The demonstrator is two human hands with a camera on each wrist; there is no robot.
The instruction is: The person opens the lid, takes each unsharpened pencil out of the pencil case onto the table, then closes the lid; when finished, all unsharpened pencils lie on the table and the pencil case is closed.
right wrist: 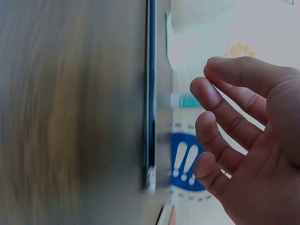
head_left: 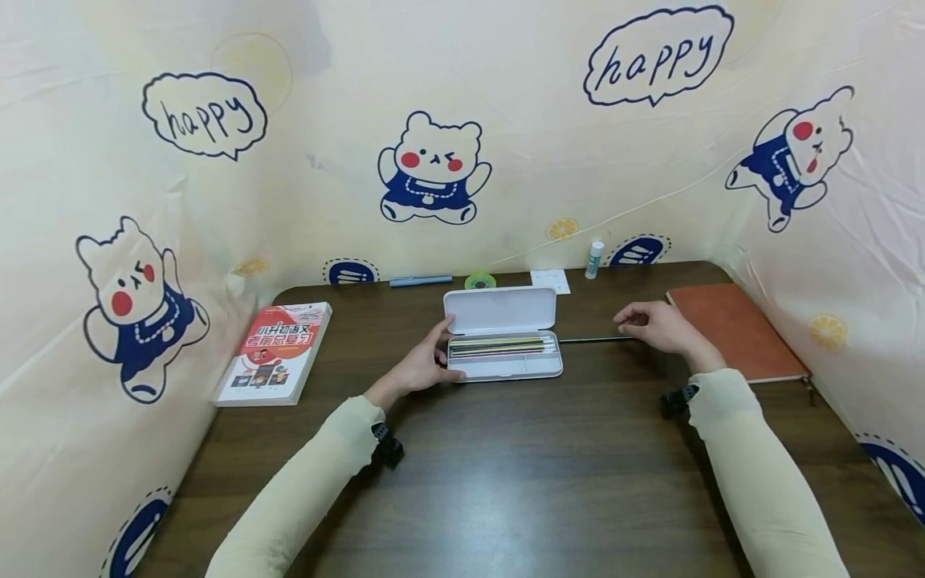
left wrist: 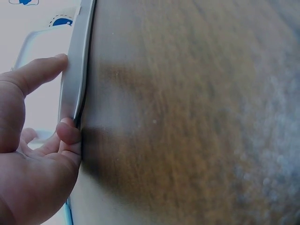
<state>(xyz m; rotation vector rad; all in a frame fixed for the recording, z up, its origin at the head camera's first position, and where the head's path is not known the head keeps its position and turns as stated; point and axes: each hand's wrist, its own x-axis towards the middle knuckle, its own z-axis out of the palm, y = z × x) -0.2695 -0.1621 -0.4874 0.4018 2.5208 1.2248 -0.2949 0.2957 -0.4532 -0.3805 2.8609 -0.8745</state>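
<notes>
Head view showed the left hand (head_left: 422,365) holding the left end of an open white plastic pencil case (head_left: 503,341), thumb on its lid and fingers at the tray. Just right of the case, a thin dark pen (head_left: 596,339) lay on the brown wooden table (head_left: 506,482), beside the right hand (head_left: 661,327), whose relaxed fingers (right wrist: 220,136) stood apart, gripping nothing.

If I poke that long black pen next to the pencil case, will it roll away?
Probably a bit. The black pen looks thin, round and light, lying flat on the smooth wooden table, so a sideways poke may roll it. The right hand, by its end without gripping it, might stop it. It looks stiff and should slide whole if pushed lengthwise.
</notes>
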